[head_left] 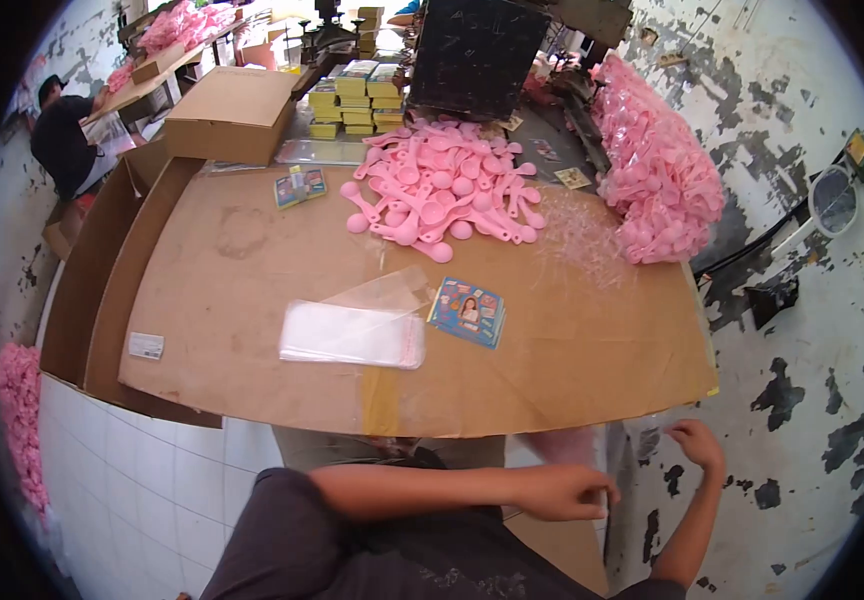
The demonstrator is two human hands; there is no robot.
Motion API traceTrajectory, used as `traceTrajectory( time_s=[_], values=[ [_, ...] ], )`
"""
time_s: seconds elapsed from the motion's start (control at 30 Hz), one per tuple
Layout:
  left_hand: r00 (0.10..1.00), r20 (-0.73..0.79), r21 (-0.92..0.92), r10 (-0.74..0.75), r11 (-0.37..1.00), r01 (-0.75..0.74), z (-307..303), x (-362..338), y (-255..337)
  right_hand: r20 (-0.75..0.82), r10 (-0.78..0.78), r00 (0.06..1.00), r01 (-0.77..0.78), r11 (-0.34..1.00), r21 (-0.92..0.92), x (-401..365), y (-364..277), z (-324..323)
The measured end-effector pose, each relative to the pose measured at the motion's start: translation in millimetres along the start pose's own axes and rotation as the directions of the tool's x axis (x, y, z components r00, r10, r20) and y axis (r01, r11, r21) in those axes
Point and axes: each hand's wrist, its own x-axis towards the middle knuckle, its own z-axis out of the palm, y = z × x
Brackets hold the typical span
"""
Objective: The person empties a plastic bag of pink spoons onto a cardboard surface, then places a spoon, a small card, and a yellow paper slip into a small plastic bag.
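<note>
My left hand (564, 492) reaches across my body below the table's front edge. Its fingers are curled, and whatever they may hold is too small to make out. To the right, beyond the table corner, my right hand (698, 446) is raised with fingers loosely bent and apart, no object visible in it. On the cardboard tabletop (572, 370) lies a stack of clear plastic bags (352, 335), one bag skewed on top. Beside it sits a small pile of blue printed cards (468, 312). Farther back is a heap of pink plastic measuring spoons (442, 185).
Large bags of pink spoons (657, 170) stand at the right. Bundled card stacks (357, 95), a cardboard box (232, 110) and a black box (477, 60) are at the back. An open carton (102, 270) borders the left side. Another person (67, 140) sits at far left.
</note>
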Motion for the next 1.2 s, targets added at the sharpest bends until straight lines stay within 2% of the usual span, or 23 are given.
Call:
traceTrajectory(
  time_s=[0.03, 0.07, 0.1, 0.13, 0.17, 0.2, 0.27, 0.33, 0.37, 0.4, 0.47, 0.5, 0.57, 0.6, 0.67, 0.7, 0.8, 0.87, 0.9, 1.0, 1.1, 1.2],
  values=[
    [0.996, 0.002, 0.01, -0.084, 0.996, 0.084, -22, -43, 33, -0.084, 0.087, 0.993, -0.077, 0.99, 0.115, -19, -40, -13],
    [0.995, -0.074, -0.046, -0.072, 0.997, 0.068, -43, -84, 63, -0.156, 0.186, 0.97, -0.146, 0.96, 0.238, -35, -87, -16],
    [0.977, -0.171, 0.038, -0.127, 0.99, 0.136, -65, -118, 88, -0.177, 0.129, 0.976, -0.081, 0.963, 0.256, -41, -126, -17],
    [0.923, -0.363, 0.095, -0.125, 0.981, 0.17, -84, -146, 104, -0.201, 0.074, 0.977, -0.017, 0.963, 0.269, -44, -165, -19],
    [0.732, -0.555, -0.051, -0.395, 0.894, 0.444, -102, -163, 129, -0.233, 0.019, 0.972, 0.049, 0.958, 0.283, -38, -203, -15],
    [0.672, -0.738, 0.265, -0.057, 0.892, 0.367, -125, -184, 109, -0.29, -0.114, 0.95, 0.197, 0.941, 0.276, -28, -243, -5],
    [0.455, -0.89, 0.323, -0.009, 0.693, 0.645, -166, -201, 114, -0.366, -0.377, 0.851, 0.476, 0.847, 0.235, 6, -309, 14],
    [0.475, -0.874, 0.453, 0.101, 0.521, 0.723, -201, -217, 83, -0.461, -0.581, 0.671, 0.641, 0.767, -0.033, 50, -354, 37],
    [0.486, -0.861, 0.5, 0.15, 0.429, 0.752, -213, -224, 65, -0.471, -0.623, 0.625, 0.654, 0.747, -0.12, 76, -368, 48],
    [0.51, -0.848, 0.521, 0.146, 0.408, 0.75, -220, -227, 50, -0.471, -0.665, 0.58, 0.66, 0.722, -0.208, 101, -377, 56],
    [0.559, -0.818, 0.567, 0.136, 0.358, 0.742, -231, -229, 34, -0.412, -0.627, 0.661, 0.65, 0.753, -0.102, 138, -391, 57],
    [0.552, -0.821, 0.564, 0.147, 0.368, 0.74, -232, -229, 34, -0.385, -0.606, 0.696, 0.64, 0.767, -0.049, 150, -396, 56],
    [0.54, -0.823, 0.563, 0.175, 0.382, 0.733, -233, -229, 33, -0.227, -0.587, 0.777, 0.595, 0.803, -0.043, 165, -400, 53],
    [0.535, -0.832, 0.537, 0.144, 0.448, 0.715, -236, -230, 32, -0.143, -0.571, 0.808, 0.571, 0.82, -0.044, 171, -400, 51],
    [0.528, -0.846, 0.467, 0.07, 0.572, 0.674, -239, -234, 29, -0.192, -0.508, 0.84, 0.528, 0.846, 0.075, 179, -398, 54],
    [0.529, -0.842, 0.491, 0.11, 0.565, 0.664, -238, -234, 28, -0.211, -0.47, 0.857, 0.503, 0.853, 0.14, 183, -397, 55],
    [0.469, -0.882, 0.353, 0.05, 0.73, 0.586, -238, -235, 34, -0.357, -0.613, 0.705, 0.668, 0.743, 0.043, 185, -397, 52],
    [0.466, -0.884, 0.16, 0.017, 0.95, 0.269, -244, -239, 25, -0.341, -0.609, 0.716, 0.673, 0.732, 0.107, 181, -400, 44],
    [0.464, -0.886, 0.051, 0.005, 0.995, 0.087, -247, -241, 23, -0.332, -0.613, 0.717, 0.679, 0.721, 0.135, 179, -404, 36],
    [0.483, -0.871, -0.104, -0.091, 0.995, 0.0, -245, -245, 39, -0.204, -0.664, 0.719, 0.69, 0.649, 0.319, 172, -433, 10],
    [0.43, -0.899, -0.107, -0.081, 0.994, -0.036, -240, -239, 57, -0.195, -0.651, 0.733, 0.619, 0.521, 0.588, 191, -458, 22],
    [0.446, -0.887, -0.162, -0.123, 0.986, -0.05, -240, -243, 62, -0.216, -0.684, 0.696, 0.709, 0.609, 0.356, 195, -488, 9]
  ],
)
